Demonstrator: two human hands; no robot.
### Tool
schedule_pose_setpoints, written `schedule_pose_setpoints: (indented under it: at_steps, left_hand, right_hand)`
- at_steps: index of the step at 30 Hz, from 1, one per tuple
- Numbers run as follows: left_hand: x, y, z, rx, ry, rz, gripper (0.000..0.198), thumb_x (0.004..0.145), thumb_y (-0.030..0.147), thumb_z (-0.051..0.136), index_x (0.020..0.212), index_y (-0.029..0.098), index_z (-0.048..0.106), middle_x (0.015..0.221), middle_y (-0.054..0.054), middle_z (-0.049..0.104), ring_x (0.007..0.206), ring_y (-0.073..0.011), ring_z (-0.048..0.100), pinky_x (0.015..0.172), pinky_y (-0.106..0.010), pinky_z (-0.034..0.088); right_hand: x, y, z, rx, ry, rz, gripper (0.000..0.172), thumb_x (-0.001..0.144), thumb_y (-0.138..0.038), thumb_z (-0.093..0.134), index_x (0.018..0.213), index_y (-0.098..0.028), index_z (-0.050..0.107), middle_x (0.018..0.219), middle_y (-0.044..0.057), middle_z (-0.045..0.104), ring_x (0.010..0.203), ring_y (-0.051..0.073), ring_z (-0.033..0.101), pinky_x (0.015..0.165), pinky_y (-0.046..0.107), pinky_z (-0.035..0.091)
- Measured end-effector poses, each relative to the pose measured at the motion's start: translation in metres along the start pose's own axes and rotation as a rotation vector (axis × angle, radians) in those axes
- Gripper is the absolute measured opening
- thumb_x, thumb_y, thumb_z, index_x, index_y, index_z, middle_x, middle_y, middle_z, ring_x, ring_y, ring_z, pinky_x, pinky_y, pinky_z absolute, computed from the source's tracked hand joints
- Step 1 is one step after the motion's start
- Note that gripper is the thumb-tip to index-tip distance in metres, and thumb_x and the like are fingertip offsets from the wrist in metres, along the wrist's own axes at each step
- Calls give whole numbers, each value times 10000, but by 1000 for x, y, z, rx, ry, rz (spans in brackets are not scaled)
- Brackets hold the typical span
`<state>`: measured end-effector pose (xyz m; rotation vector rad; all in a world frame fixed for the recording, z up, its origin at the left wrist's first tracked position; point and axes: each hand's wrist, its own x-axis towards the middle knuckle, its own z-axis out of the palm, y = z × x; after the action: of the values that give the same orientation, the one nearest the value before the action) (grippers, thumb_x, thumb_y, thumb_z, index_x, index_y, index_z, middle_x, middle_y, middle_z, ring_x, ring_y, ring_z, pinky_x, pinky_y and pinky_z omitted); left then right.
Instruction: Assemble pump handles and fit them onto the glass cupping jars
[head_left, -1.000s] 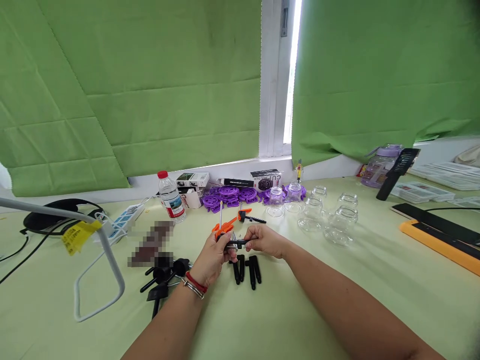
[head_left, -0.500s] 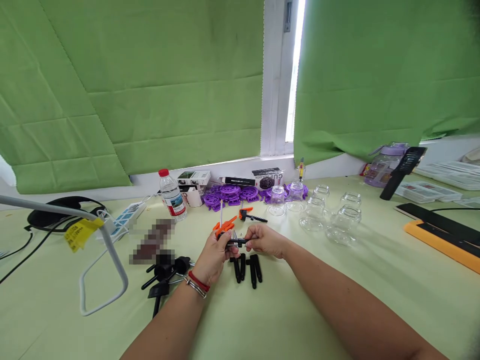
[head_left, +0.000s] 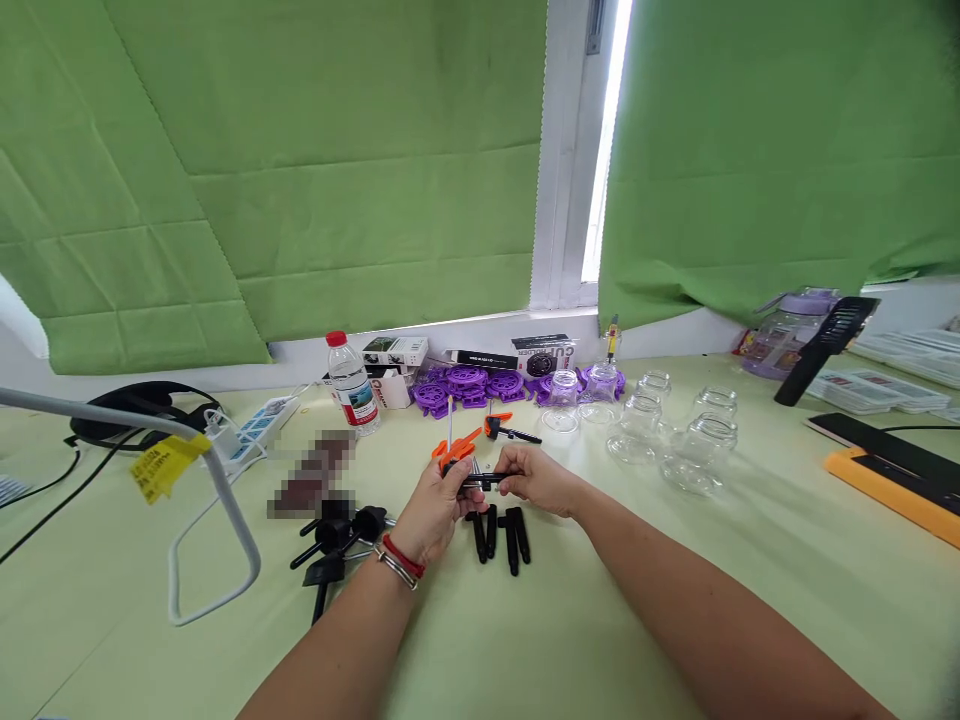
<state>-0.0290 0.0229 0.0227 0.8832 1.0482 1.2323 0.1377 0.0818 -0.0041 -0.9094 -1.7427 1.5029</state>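
My left hand is closed around a slim black rod-shaped part, held level just above the table. My right hand pinches the same part near its right end. Small metal pieces show by my left fingers, too small to name. Right below my hands lie several black cylindrical handles. Just beyond my left hand are orange plastic parts and a screwdriver-like thin light shaft standing up. A black part with a rod and orange piece lies behind my right hand.
Several black cup-like parts with rods lie left of my left arm. Several clear glass jars stand at right. Purple plastic parts, boxes and a water bottle line the back. A grey metal frame rises at left.
My right fingers have shifted slightly right, and more of the black rod shows between my hands. The whole view has turned a little to the left.
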Motion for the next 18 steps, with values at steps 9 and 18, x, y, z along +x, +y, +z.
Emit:
schedule_pose_setpoints:
  at_steps: [9,18]
  left_hand:
    - [1,0,-1,-5,20,-36,247,821,344,627,925,184,470,702,39,542,523,-76,556,531,-253,536]
    - [0,0,-1,17,-7,-20,250,836,347,607,955,187,457,719,38,547,543,-75,556,561,-259,539]
  right_hand:
    - [1,4,-2,-11,-30,34,209,638,-224,672,713,-191,480,577,-58,557,447,65,421,447,211,307]
    - [1,3,0,12,-39,56,178,651,-186,626,730,-188,467,554,-71,552,424,55,414,424,197,305]
